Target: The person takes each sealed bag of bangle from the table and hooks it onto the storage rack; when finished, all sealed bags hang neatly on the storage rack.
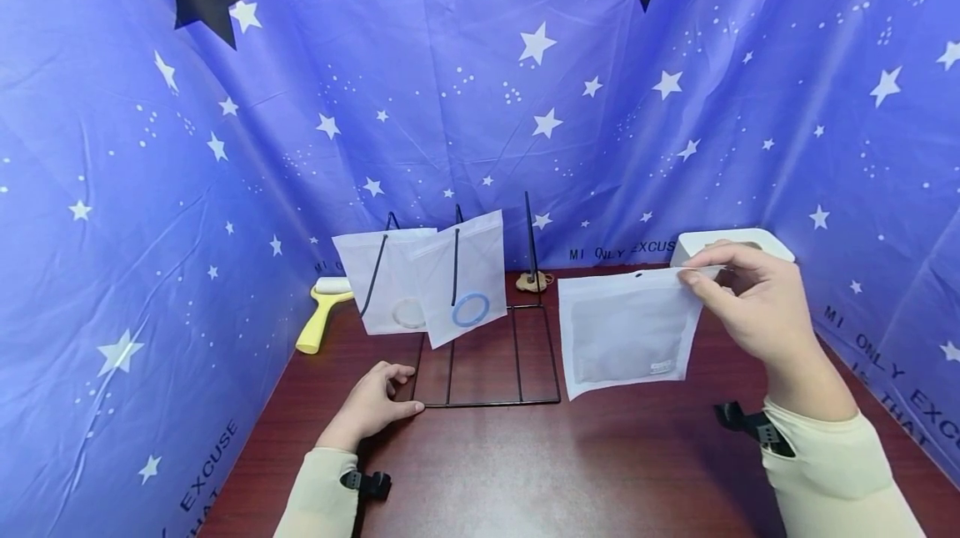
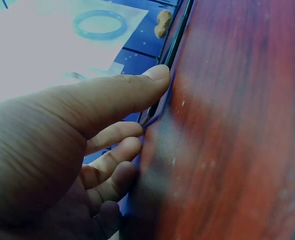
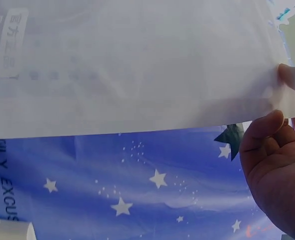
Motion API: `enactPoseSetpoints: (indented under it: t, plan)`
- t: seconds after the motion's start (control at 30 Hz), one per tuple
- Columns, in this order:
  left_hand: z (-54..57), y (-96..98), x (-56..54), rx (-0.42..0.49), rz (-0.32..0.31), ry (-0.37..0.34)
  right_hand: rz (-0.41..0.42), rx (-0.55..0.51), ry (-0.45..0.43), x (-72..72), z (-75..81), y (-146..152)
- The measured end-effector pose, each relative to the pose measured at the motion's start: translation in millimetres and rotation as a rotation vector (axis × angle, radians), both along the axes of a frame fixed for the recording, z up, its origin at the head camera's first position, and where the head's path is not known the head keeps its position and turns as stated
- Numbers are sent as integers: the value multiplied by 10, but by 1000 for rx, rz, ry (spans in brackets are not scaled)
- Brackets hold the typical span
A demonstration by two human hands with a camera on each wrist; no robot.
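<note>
My right hand pinches the top right corner of a white zip pouch, which hangs upright above the table. The pouch has a small hole at its top edge and a greyish content with a pale printed label. At the front left corner of a black wire display rack, my left hand holds the frame between thumb and fingers; in the left wrist view the thumb lies against the wire. Two white pouches hang on the rack's hooks: one with a clear ring, one with a blue ring.
A yellow-handled roller lies left of the rack. Behind the rack is a small tan peanut-shaped object beside a bare upright hook. A white box stands at the back right. Blue star-print cloth surrounds the table.
</note>
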State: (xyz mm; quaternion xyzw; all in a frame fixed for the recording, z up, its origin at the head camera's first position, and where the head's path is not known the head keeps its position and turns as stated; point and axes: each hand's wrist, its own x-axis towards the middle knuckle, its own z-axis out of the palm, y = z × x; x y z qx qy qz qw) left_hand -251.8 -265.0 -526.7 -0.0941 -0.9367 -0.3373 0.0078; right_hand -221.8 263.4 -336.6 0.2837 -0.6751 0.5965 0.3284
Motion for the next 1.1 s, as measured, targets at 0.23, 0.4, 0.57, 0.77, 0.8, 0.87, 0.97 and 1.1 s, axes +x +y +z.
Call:
enactPoseSetpoints:
  t: [0.23,0.4,0.57,0.77,0.8,0.87,0.97,1.1]
  plan:
    - [-2,16,-9,1,-2,5,94,-70,22,-17,11,-136]
    - [2,26,3,10,7,-7,118,-122,13,-26,-9,-216]
    - [11,23,13,3,5,-5,139,-164,17,-45,-29,-284]
    - [21,51,3,23,15,-6,137,-183,38,-72,-57,-348]
    - [23,63,0,30,11,-2,132,-182,41,-76,-60,-355]
    - [24,93,-4,46,-1,8,124,-181,43,-83,-70,-371]
    - [43,156,-5,70,-22,39,118,-180,46,-91,-83,-399]
    - [97,240,27,89,-48,82,122,-169,44,-96,-101,-452]
